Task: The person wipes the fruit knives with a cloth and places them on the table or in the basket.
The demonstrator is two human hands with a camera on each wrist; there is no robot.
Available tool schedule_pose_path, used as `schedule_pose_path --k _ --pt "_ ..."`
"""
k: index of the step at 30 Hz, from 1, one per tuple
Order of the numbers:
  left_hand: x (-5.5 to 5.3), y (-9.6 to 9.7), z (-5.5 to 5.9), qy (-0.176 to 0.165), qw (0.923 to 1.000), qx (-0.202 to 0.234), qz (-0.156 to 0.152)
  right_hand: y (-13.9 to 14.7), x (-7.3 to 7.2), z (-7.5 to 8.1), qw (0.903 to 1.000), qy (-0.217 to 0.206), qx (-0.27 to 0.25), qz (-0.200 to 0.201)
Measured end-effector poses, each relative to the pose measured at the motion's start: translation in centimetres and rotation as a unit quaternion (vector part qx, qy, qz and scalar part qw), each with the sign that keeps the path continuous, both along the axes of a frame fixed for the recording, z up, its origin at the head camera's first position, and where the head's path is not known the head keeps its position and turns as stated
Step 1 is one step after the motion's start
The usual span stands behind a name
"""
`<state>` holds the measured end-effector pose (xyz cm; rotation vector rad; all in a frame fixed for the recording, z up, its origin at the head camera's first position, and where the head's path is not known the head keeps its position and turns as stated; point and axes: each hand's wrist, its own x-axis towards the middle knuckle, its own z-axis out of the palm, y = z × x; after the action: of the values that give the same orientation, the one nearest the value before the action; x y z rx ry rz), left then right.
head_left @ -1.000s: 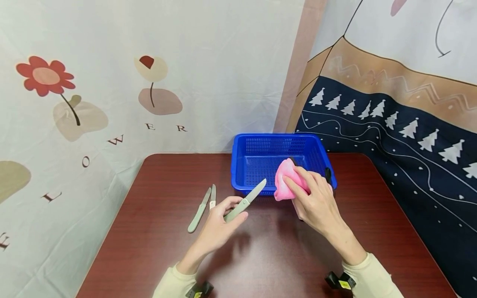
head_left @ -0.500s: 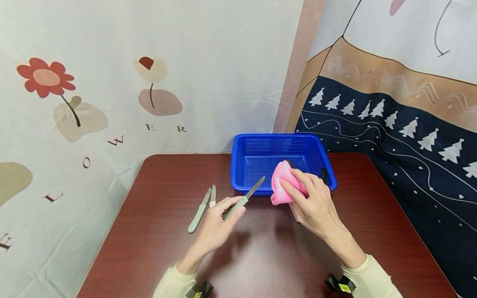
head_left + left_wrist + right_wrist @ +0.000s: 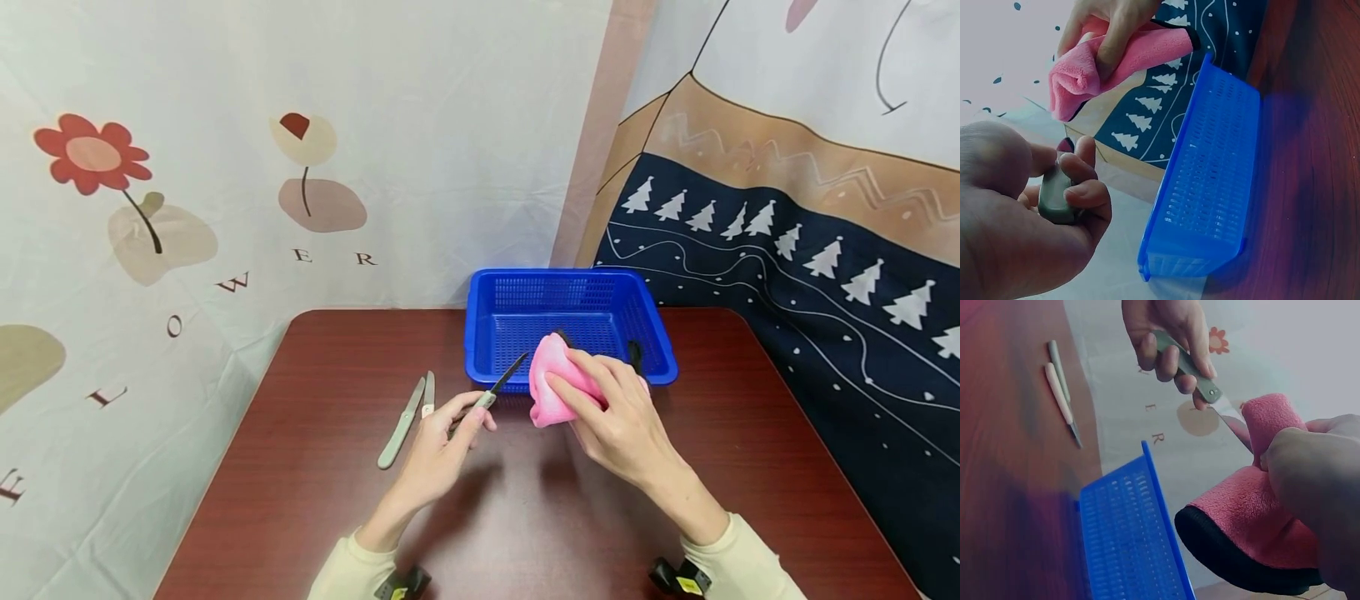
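Observation:
My left hand (image 3: pixel 442 446) grips a knife by its pale green handle (image 3: pixel 1188 365), the blade (image 3: pixel 512 371) pointing up and right toward the cloth. A folded pink cloth (image 3: pixel 558 383) with a black edge is pinched in my right hand (image 3: pixel 626 425), held above the front side of the blue basket. In the right wrist view, the knife's tip reaches the cloth's fold, and part of the blade is hidden there. From the left wrist view, the left fingers (image 3: pixel 1088 194) curl round the handle, and the blade is mostly hidden.
The blue perforated basket (image 3: pixel 480 333) stands at the table's back edge. Left of my left hand, a green-handled knife (image 3: pixel 400 429) and a white-handled knife (image 3: pixel 428 396) lie on the brown table (image 3: pixel 315 417). Printed curtains (image 3: pixel 420 125) hang behind.
My right hand has moved left and slightly down with the cloth, closer to the knife. The left hand has turned the knife, so its blade now looks narrow and dark.

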<state>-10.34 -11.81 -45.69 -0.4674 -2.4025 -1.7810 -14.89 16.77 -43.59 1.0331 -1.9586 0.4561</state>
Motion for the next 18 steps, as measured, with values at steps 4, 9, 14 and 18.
schedule_pose_path --k 4,9,14,18 --pt "-0.1 0.1 0.2 -0.017 0.9999 0.004 -0.001 -0.6 0.1 -0.2 0.9998 0.012 0.003 0.013" --pt "-0.1 0.2 0.3 -0.064 0.9976 0.023 -0.012 -1.3 0.3 -0.5 0.9997 0.010 0.009 0.019" --pt "0.0 0.2 0.4 -0.094 0.9934 0.055 -0.036 -1.9 0.5 -0.8 0.9994 0.015 0.019 0.024" --pt "0.1 0.4 0.4 -0.103 0.9917 0.063 -0.043 -2.4 0.6 -1.1 0.9984 0.023 0.038 0.034"
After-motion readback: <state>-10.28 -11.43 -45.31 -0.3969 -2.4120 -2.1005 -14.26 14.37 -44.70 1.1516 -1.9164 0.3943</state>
